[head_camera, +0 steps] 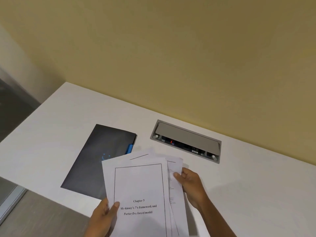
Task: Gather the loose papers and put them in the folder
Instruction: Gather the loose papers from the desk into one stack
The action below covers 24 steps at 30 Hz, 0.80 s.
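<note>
I hold a fanned stack of white printed papers (139, 185) above the near part of the white desk. The top sheet reads "Chapter 3". My left hand (103, 214) grips the stack's lower left edge, thumb on top. My right hand (189, 183) grips the right edge, thumb on a sheet that sticks out. A dark closed folder (98, 159) with a blue tab lies flat on the desk to the left, behind the papers; its near right corner is hidden by them.
A grey recessed socket box (186, 141) with a half-raised lid is set into the desk (256, 185) near the yellow wall (171, 57). The desk's left edge (34, 113) drops to a grey floor.
</note>
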Each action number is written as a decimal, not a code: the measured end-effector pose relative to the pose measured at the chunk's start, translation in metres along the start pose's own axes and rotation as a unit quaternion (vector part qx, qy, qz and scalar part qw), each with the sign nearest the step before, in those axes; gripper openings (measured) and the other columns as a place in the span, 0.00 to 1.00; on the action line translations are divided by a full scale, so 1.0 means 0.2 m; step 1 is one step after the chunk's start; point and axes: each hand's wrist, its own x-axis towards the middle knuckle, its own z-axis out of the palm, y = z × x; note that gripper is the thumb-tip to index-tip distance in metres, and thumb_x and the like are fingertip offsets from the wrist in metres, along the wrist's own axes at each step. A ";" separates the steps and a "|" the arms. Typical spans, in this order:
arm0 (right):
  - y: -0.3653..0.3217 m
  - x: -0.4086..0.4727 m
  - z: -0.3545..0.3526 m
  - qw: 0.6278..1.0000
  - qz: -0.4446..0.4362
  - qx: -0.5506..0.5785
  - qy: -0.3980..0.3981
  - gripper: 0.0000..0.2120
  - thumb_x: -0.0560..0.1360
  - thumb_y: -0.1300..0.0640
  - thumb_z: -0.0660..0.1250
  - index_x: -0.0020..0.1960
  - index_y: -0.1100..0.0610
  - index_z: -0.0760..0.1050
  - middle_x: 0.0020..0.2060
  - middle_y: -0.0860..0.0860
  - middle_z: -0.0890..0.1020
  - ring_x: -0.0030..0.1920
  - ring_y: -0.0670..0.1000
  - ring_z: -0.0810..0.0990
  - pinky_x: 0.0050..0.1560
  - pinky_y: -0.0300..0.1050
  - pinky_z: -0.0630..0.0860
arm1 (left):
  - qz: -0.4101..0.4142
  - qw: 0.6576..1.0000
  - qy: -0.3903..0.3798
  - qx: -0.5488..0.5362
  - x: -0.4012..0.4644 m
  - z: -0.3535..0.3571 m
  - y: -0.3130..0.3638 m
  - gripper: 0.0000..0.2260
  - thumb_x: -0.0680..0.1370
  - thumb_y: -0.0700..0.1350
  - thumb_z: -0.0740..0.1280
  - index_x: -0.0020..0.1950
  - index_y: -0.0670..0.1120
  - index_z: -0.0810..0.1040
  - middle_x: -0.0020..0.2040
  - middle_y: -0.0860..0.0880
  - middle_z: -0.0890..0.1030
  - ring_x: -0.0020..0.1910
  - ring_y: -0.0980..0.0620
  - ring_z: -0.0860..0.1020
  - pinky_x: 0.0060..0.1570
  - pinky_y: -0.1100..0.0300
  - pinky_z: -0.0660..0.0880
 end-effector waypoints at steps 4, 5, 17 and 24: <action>0.09 -0.11 0.02 0.998 0.014 -0.036 -0.048 0.11 0.81 0.60 0.70 0.60 0.51 0.86 0.54 0.55 0.90 0.55 0.66 0.87 0.49 0.58 0.74 | -0.008 0.997 -0.069 0.037 0.00 0.05 0.02 0.14 0.80 0.46 0.67 0.64 0.59 0.75 0.55 0.59 0.85 0.61 0.53 0.80 0.63 0.56 0.73; 0.11 -0.13 0.03 0.997 0.016 -0.040 -0.062 0.13 0.81 0.62 0.69 0.60 0.50 0.86 0.54 0.54 0.90 0.52 0.63 0.87 0.47 0.56 0.70 | -0.009 0.995 -0.086 0.050 -0.02 0.06 0.04 0.14 0.80 0.47 0.67 0.64 0.59 0.73 0.55 0.60 0.83 0.60 0.53 0.79 0.60 0.60 0.73; 0.17 -0.04 0.03 0.978 -0.047 -0.203 0.021 0.09 0.77 0.39 0.71 0.55 0.38 0.83 0.52 0.40 0.87 0.55 0.49 0.84 0.55 0.45 0.83 | 0.002 0.998 -0.014 0.054 -0.05 0.00 -0.10 0.09 0.77 0.38 0.71 0.51 0.52 0.83 0.42 0.53 0.89 0.45 0.53 0.85 0.40 0.74 0.77; 0.25 0.27 0.01 0.834 -0.125 -0.537 0.002 0.63 0.65 0.24 0.70 0.85 0.52 0.43 0.85 0.51 0.48 0.85 0.57 0.45 0.83 0.63 0.49 | -0.029 0.998 0.063 -0.001 -0.07 -0.05 -0.20 0.09 0.77 0.39 0.71 0.51 0.53 0.82 0.38 0.55 0.88 0.44 0.47 0.83 0.38 0.70 0.78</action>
